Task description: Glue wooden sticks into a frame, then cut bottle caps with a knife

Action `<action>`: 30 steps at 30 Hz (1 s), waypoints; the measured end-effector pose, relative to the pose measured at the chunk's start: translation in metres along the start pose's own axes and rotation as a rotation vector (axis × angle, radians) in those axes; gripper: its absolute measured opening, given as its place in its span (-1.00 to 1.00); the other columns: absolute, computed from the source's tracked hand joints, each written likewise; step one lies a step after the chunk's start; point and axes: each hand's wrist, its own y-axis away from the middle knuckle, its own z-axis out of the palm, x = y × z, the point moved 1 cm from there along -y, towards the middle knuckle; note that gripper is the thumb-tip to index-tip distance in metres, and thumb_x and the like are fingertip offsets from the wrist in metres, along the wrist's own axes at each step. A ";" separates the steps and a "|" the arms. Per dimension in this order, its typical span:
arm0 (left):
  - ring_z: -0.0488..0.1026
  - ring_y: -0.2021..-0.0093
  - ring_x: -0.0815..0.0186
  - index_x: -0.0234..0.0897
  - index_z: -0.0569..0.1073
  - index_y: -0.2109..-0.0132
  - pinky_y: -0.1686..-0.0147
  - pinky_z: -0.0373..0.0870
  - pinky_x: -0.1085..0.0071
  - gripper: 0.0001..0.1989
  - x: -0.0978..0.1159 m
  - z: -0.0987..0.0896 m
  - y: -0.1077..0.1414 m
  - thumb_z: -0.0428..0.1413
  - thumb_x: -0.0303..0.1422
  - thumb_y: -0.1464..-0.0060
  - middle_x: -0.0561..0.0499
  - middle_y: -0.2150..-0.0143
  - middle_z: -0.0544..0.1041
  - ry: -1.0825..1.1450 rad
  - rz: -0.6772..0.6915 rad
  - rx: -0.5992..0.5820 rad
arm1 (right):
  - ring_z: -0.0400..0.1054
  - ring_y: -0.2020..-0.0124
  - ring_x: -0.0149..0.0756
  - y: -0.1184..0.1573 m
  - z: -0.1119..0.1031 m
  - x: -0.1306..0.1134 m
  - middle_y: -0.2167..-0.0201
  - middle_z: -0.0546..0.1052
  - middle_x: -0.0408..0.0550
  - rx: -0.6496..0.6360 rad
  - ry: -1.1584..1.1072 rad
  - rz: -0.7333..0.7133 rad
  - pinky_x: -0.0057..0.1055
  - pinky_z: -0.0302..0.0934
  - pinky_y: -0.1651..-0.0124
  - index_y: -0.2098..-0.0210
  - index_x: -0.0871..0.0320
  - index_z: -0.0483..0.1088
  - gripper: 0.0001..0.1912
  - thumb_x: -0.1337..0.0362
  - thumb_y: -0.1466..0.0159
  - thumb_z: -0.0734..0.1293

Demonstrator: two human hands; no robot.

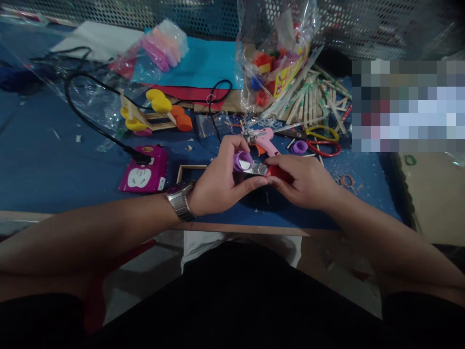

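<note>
Near the table's front edge, my left hand is closed around a round purple plastic cap with a pale inside. My right hand grips a tool with a red handle, probably a utility knife. Its silvery metal end points left and lies against the cap or just beside it; the exact contact is hidden by my fingers. My left thumb tip is close to the right fingertips. Just beyond my hands lies a pink glue gun. Another purple cap rests to the right of it.
Scissors with yellow and red handles lie at right, before a pile of wooden sticks. A bag of colored caps stands behind. Left are a small stick-and-cap vehicle, a magenta power socket with a black cord, and a wooden frame.
</note>
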 end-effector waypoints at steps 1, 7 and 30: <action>0.43 0.17 0.27 -0.18 0.26 -0.09 0.20 0.47 0.27 -0.43 0.000 0.000 0.000 0.28 0.11 -0.27 -0.05 0.05 0.38 -0.003 -0.003 0.000 | 0.66 0.13 -0.06 0.000 0.000 0.000 0.10 0.73 0.12 0.001 0.002 -0.006 -0.25 0.45 0.13 -0.10 0.19 0.53 -0.51 -0.09 -0.55 0.25; 0.35 0.30 0.33 -0.18 0.27 0.00 0.31 0.37 0.31 -0.59 0.004 -0.003 -0.002 0.20 0.01 -0.38 0.02 0.17 0.38 -0.012 -0.035 -0.030 | 0.67 0.15 -0.07 -0.001 0.001 -0.002 0.12 0.74 0.12 -0.003 0.024 -0.002 -0.26 0.42 0.18 -0.10 0.20 0.54 -0.47 -0.13 -0.55 0.24; 0.30 0.36 0.33 -0.18 0.31 0.09 0.35 0.29 0.31 -0.71 0.012 -0.007 -0.001 0.10 -0.06 -0.44 0.04 0.26 0.40 -0.030 -0.075 -0.101 | 0.64 0.22 -0.12 0.000 0.000 0.000 0.19 0.73 0.06 -0.032 -0.006 -0.019 -0.29 0.39 0.21 -0.06 0.17 0.54 -0.47 -0.16 -0.54 0.24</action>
